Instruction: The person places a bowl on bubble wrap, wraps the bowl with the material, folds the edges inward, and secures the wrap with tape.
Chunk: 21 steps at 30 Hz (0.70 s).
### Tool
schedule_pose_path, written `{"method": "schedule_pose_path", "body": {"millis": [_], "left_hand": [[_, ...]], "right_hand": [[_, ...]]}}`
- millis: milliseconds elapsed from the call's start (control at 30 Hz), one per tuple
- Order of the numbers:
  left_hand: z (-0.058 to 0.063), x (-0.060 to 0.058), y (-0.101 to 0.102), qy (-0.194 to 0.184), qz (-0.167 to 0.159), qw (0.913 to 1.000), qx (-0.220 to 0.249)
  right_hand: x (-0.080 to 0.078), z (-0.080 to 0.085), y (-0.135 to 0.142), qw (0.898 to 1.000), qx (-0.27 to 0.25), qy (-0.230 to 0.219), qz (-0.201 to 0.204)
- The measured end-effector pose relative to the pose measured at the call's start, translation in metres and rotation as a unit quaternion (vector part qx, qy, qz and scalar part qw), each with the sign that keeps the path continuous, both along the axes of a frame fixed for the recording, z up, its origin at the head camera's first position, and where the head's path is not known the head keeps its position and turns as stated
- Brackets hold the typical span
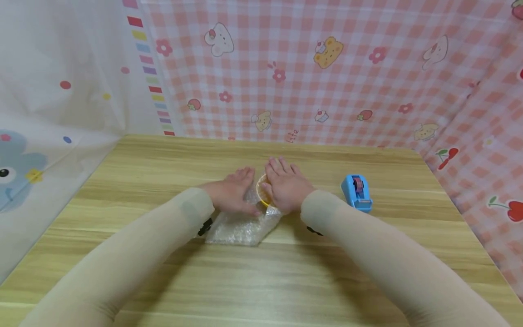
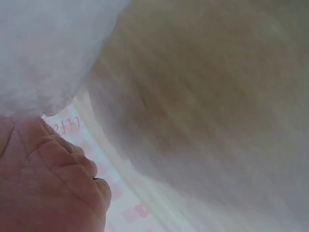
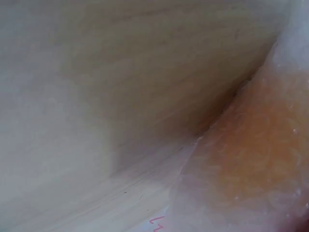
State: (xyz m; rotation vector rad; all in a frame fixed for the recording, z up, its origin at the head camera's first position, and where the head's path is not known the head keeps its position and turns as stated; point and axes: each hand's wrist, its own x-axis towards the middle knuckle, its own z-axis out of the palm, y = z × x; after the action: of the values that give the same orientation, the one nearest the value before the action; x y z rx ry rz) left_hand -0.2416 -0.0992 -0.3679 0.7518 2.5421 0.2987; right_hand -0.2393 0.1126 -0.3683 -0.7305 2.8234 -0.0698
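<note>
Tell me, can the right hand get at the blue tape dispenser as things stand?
Probably yes: the blue tape dispenser stands right of the right hand, with only tabletop showing between them, though it would first leave the bubble wrap.

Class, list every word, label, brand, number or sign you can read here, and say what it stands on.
"life": red print on the pink checked cloth; upside down in the left wrist view.
Red marks, bottom of the right wrist view: cut off, unreadable.
Blue tape dispenser, bubble wrap: no legible text.
</note>
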Motion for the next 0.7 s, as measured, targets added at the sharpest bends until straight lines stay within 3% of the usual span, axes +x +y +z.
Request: {"method": "schedule_pose_path", "body": {"millis": [700], "left_hand": [[0.007, -0.005, -0.017, 0.025, 0.001, 0.9983, -0.053]], "right_hand": [[0.002, 0.000, -0.012, 0.993, -0.019, -0.011, -0.114]]}}
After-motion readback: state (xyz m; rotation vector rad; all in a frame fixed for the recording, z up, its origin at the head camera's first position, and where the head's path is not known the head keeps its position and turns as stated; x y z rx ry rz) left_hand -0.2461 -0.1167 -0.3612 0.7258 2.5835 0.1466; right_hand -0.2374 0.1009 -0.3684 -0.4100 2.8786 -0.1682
